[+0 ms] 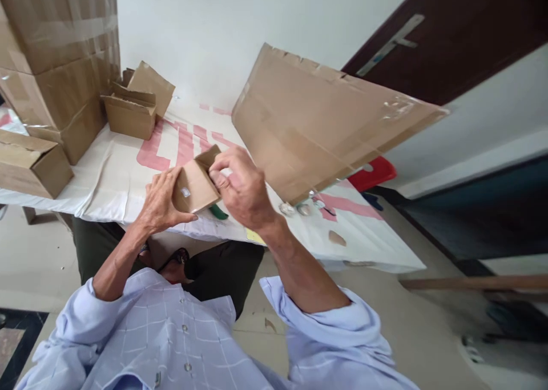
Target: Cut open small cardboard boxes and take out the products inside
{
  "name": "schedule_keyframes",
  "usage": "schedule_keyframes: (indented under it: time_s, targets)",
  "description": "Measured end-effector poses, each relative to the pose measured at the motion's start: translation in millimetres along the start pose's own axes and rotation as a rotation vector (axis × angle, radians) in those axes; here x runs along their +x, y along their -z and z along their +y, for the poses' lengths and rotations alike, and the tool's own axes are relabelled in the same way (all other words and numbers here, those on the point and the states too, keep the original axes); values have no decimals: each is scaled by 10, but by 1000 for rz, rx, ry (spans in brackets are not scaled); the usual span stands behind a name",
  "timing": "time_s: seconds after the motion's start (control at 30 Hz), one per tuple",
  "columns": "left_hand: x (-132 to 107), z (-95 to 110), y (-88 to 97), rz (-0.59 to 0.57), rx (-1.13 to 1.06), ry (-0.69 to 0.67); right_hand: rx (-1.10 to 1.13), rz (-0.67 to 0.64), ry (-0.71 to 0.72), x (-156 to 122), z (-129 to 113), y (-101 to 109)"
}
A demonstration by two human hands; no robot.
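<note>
Just above the table's front edge, a small cardboard box [194,187] with a little white label is held tilted. My left hand [160,201] is closed around its left side, the thumb along the bottom edge. At the box's right end a flap stands up. There my right hand [240,190] has its fingers curled and pressed on the edge; its fingertips are partly hidden. Beneath the box a green object [218,212] shows in part on the cloth.
Big taped cartons [64,64] are stacked at left, near a closed box [34,164] and an open box [131,113]. A large cardboard sheet [317,121] leans at right. Tape rolls [295,209], a cardboard scrap [337,238] and a red plastic item [374,173] are nearby.
</note>
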State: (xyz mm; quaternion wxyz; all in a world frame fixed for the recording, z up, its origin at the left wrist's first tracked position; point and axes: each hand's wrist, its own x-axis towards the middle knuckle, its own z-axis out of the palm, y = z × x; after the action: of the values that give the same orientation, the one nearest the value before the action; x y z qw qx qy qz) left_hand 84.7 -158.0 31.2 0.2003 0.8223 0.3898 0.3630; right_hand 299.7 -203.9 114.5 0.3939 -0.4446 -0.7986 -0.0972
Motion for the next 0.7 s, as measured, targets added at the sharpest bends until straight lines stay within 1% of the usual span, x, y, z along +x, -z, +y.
schedule_keyframes:
  time_s: [0.07,0.1,0.17,0.23,0.3,0.37,0.43,0.57,0.7]
  targets:
    - [10,-36,13,21,9,1,19,91,-61,0,81,196]
    - [17,-36,18,21,13,-3,9,101,-75,-9,111,258]
    - [33,1,23,6,20,-14,-27,44,-53,-40,128,280]
    - [46,70,20,-14,31,-23,-84,-64,2,-73,90,183]
    - [55,138,9,-24,44,-24,-166,-148,57,-93,22,35]
    - [60,182,-2,-23,49,-20,-253,-197,92,-94,-37,-94]
    - [61,199,-9,-20,46,-14,-326,-231,116,-77,-68,-172]
    - [60,196,-15,-15,50,-9,-415,-286,172,-36,-69,-217]
    - [69,190,-21,-20,44,-17,-459,-313,205,-31,-59,-231]
